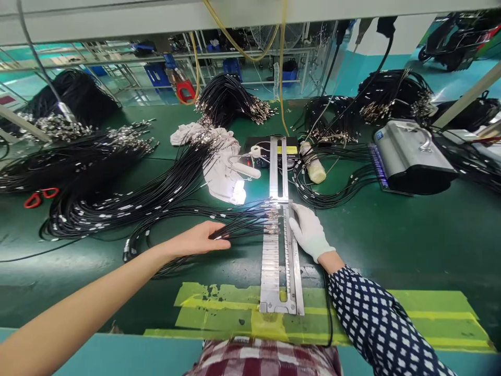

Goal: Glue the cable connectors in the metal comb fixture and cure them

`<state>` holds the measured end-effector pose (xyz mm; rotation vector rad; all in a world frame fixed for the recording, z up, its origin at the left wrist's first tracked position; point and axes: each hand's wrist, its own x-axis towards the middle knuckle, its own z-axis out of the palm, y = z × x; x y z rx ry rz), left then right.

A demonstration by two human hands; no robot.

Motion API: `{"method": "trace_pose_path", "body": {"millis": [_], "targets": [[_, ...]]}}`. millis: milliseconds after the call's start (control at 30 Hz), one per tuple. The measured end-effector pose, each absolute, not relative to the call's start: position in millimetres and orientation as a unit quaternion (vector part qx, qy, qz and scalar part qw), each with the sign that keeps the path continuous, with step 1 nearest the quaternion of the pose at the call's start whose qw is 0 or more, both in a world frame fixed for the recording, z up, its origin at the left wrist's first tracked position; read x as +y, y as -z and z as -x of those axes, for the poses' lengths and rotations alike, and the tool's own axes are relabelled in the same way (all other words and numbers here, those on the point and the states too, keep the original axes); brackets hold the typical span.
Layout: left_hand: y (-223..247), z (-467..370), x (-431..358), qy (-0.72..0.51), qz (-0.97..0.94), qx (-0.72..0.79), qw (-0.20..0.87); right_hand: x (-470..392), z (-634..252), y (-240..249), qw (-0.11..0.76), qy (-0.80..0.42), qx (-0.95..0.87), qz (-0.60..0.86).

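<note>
My left hand (205,238), bare, is closed around a bundle of thin black cables (242,224), thumb below and fingers above. The ends of these cables lie side by side across a long slotted metal fixture (270,266), about halfway along it. My right hand (311,232), in a white glove, grips the narrow metal bar (295,261) on the fixture's right side, its thumb and fingertips at the bar's upper part. A bright lamp (238,192) shines just beyond the cable ends. Under the fixture's far end sits a black control box (254,143).
Large bundles of black cables (117,209) cover the left of the green bench (371,250). Red-handled scissors (41,197) lie there. A white cloth (217,177) is behind the lamp. At the right stands a silver machine (415,156) with a purple glow. Yellow tape (215,308) lines the front edge.
</note>
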<state>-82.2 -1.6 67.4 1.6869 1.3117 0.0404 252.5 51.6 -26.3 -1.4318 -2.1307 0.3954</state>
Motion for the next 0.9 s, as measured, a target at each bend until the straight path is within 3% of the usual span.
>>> {"method": "trace_pose_path", "body": {"millis": [133, 200, 400, 900], "targets": [[-54, 70, 16, -0.012, -0.811, 0.561, 0.164, 54, -253, 30, 0.269, -0.143, -0.789, 0.533], [-48, 65, 28, -0.006, -0.826, 0.557, 0.089, 54, -254, 29, 0.267, -0.144, -0.792, 0.53], [-45, 63, 44, 0.065, -0.822, 0.548, 0.143, 56, -255, 28, 0.267, -0.138, -0.798, 0.523], [-48, 57, 20, 0.069, -0.831, 0.526, 0.168, 60, -256, 36, 0.308, -0.158, -0.785, 0.513]]}}
